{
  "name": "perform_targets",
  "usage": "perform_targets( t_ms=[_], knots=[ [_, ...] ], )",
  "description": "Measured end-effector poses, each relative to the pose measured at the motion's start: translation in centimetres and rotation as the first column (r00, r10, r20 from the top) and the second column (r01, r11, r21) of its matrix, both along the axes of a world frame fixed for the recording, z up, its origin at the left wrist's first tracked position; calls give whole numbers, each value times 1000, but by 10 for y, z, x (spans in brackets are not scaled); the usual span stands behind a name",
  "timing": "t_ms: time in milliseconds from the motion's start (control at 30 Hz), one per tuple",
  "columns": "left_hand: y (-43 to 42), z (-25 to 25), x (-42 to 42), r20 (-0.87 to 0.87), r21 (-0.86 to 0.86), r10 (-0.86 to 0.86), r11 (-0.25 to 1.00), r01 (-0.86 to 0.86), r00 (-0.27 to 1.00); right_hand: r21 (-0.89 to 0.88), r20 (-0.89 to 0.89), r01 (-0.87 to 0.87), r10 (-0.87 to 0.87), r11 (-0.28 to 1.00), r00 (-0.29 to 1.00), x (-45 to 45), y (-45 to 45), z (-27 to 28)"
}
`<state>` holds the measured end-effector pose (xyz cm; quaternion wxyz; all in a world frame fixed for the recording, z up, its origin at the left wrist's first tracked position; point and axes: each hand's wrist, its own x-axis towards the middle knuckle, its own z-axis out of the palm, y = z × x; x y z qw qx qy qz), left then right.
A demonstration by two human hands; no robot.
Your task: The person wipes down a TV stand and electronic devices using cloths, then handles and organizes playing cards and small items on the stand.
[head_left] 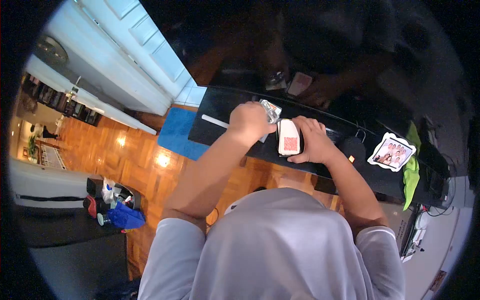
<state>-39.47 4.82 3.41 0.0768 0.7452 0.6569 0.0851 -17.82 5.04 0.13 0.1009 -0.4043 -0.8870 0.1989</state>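
Near the front edge of the black tabletop, my right hand (313, 143) curls around the side of a stack of cards (290, 143). The top card is white with a red square pattern. Just to its left, my left hand (247, 121) is closed in a fist, seen from the back. A shiny, clear-looking item with a coloured print (270, 110) shows beyond its fingers and seems to be gripped. My fingers hide part of that item, so its kind is unclear. A white stick-like thing (214, 121) lies left of my left hand.
A large glossy black screen (320, 55) rises behind the tabletop (215, 102) and mirrors my hands. To the right stand a white-framed photo (392, 152) and a green cloth (411, 175). A blue mat (177, 131) lies on the wooden floor at left.
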Motion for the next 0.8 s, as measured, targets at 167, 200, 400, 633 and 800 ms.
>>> perform_targets(
  t_ms=[167,200,400,633,800],
  knots=[
    [8,-6,19,-69,-52,74,996,-77,995,27,-42,58,-57,998,998,10,-13,-1],
    [9,-5,22,-95,-92,103,989,-112,990,28,-43,60,-59,998,997,11,-14,0],
    [6,-3,33,-71,-130,302,942,-309,951,33,-59,58,-56,998,997,11,-14,1],
    [-3,-9,32,29,64,325,943,-326,945,21,20,64,-64,998,998,3,-13,5],
    [-4,-11,28,7,34,263,964,-263,965,59,18,87,-88,995,996,1,-14,-2]
  ],
)
